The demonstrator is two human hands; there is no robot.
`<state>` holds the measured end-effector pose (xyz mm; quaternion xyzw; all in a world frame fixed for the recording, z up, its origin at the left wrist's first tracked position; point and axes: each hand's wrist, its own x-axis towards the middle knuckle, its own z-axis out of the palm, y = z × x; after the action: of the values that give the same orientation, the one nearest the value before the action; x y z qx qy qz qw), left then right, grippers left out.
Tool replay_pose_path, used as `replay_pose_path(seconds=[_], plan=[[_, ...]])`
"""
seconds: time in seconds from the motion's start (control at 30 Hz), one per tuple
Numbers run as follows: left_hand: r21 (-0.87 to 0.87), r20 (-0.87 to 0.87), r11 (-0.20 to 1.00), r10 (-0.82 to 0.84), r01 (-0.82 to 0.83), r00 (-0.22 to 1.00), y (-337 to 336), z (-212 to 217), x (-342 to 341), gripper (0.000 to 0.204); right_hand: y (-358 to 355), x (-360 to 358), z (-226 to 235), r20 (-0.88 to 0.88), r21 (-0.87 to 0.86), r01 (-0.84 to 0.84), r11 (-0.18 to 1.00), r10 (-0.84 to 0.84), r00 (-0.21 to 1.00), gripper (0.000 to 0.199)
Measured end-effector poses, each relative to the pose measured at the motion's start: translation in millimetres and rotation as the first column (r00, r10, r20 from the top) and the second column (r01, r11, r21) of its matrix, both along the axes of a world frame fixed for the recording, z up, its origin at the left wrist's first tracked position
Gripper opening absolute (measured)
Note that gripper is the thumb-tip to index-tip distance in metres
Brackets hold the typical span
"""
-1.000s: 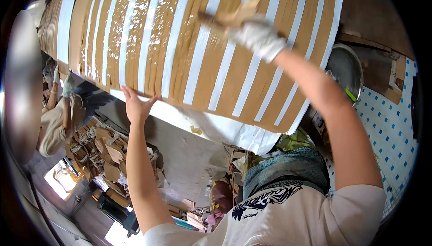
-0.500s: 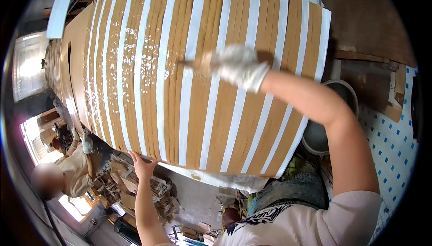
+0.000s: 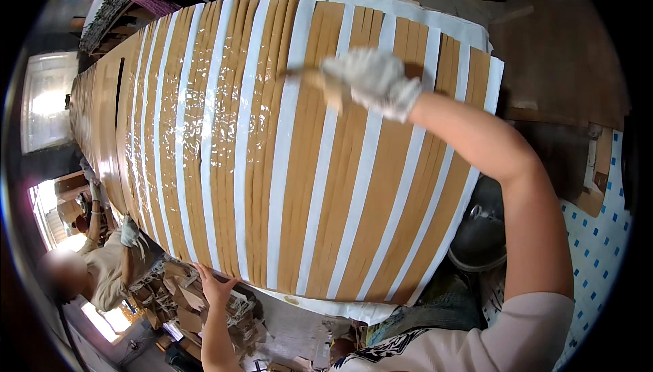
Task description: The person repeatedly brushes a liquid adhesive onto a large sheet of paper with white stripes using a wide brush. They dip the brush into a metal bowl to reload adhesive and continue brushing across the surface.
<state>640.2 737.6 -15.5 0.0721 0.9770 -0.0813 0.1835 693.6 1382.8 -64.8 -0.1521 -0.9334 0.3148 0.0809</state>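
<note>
A long sheet of brown wooden strips (image 3: 224,168) crossed by white tape bands fills the middle of the view; its left part looks glossy and wet. My right hand (image 3: 373,83), in a white work glove, is closed on a brush (image 3: 318,81) whose head rests on the sheet near its upper middle. My left hand (image 3: 214,283) is bare and lies flat against the sheet's near edge, fingers spread, holding nothing.
A round metal pot (image 3: 479,236) sits under my right arm. At the lower left another person (image 3: 102,273) in a grey glove touches the sheet's edge. Wood scraps (image 3: 180,300) are piled below. A white cloth with blue dots (image 3: 602,236) lies to the right.
My right hand has drawn the brush leftward across the strips. The view has swung so more of the sheet's far end shows. My left hand stays at the near edge.
</note>
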Motion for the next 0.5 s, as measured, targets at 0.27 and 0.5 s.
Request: replay_pose_path(seconds=[0.27,0.5], plan=[[0.038,-0.007,0.999,-0.006,0.006,1.0,-3.5,-3.5,0.2,0.137,70.6,-55.3,42.9,0.038,0.274,0.189,0.943,-0.207,0.978,0.048],[0.089,-0.047,0.996,-0.003,0.008,0.999,-4.6,-3.1,-2.6,0.138,68.6,-43.0,19.3,0.208,0.347,0.249,0.904,-0.333,0.92,0.057]])
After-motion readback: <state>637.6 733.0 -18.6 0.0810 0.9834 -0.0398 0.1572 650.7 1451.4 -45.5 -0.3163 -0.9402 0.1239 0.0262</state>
